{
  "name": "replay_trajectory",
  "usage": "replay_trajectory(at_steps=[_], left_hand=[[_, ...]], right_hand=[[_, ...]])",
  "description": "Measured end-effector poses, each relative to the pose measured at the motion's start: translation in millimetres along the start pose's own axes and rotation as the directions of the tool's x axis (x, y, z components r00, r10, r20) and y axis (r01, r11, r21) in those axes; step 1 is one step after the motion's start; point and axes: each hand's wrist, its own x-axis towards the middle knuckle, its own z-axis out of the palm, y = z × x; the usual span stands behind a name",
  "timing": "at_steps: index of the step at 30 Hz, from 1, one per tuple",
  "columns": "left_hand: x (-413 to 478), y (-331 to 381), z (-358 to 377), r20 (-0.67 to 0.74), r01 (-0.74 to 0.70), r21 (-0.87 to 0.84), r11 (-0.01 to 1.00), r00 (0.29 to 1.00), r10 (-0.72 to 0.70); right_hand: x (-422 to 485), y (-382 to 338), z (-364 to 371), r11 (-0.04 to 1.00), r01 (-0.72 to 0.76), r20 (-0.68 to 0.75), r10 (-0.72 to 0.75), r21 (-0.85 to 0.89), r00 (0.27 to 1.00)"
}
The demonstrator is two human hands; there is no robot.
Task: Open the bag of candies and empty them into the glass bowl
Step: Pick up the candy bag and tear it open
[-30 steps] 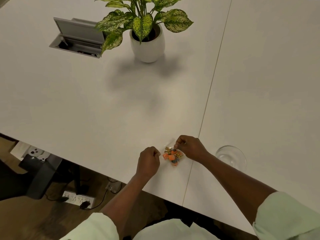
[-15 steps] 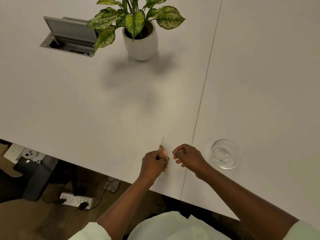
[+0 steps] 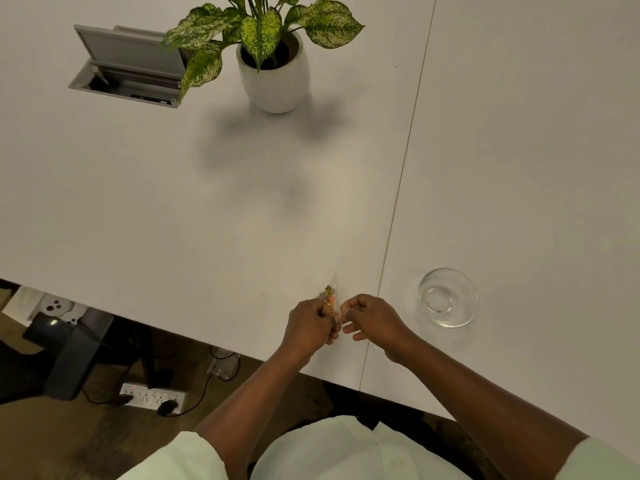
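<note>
A small clear bag of orange and green candies (image 3: pixel 331 295) is held upright just above the near edge of the white table (image 3: pixel 207 220). My left hand (image 3: pixel 308 325) is closed around its lower part and hides most of it. My right hand (image 3: pixel 372 318) touches the bag's right edge with thumb and forefinger pinched together; I cannot tell how firmly it holds. The glass bowl (image 3: pixel 447 297) stands on the table to the right of my right hand, with nothing in it.
A potted plant in a white pot (image 3: pixel 275 69) stands at the far middle. A raised cable hatch (image 3: pixel 130 65) sits in the table at the far left. A seam (image 3: pixel 398 202) runs between two tabletops. A power strip (image 3: pixel 152 396) lies on the floor.
The bag lay flat on the table between both hands a second ago. My left hand has picked it up and holds it upright, and my right hand has come back to its edge.
</note>
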Motion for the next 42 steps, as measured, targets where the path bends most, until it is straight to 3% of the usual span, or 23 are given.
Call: replay_trajectory(at_steps=[10, 16, 21, 26, 30, 38, 42], left_hand=[[-6.1, -2.9, 7.7, 0.02, -0.041, 0.141, 0.989, 0.999, 0.039], [-12.0, -4.4, 10.6, 0.029, -0.05, 0.138, 0.989, 0.999, 0.046], [-15.4, -4.6, 12.3, -0.061, -0.054, 0.154, 0.987, 0.996, 0.064], [-16.6, -3.4, 10.3, -0.103, -0.006, 0.072, 0.997, 0.995, 0.014], [-14.6, -4.0, 6.6, -0.072, 0.052, 0.003, 0.999, 0.996, -0.052], [-11.7, -7.4, 6.9, -0.021, 0.04, -0.001, 0.999, 0.999, -0.04], [-11.0, -10.1, 4.6, 0.024, 0.104, -0.125, 0.987, 0.994, -0.102]], right_hand=[[-1.9, 3.2, 3.7, 1.0, -0.004, 0.006, 0.003, 0.024, 1.0], [-2.3, 5.9, 2.0, 0.997, -0.04, 0.003, 0.04, 0.061, 0.999], [-2.1, 7.1, -0.2, 0.998, -0.034, 0.036, 0.032, 0.058, 0.999], [-3.7, 6.7, -1.3, 0.998, -0.04, 0.033, 0.038, 0.055, 0.999], [-7.6, 7.1, -1.3, 0.994, -0.059, 0.034, 0.055, 0.096, 0.998], [-7.3, 5.4, 5.6, 0.998, -0.057, 0.026, 0.057, 0.033, 0.998], [-7.0, 7.1, 4.0, 0.996, -0.059, 0.02, 0.058, 0.066, 0.998]])
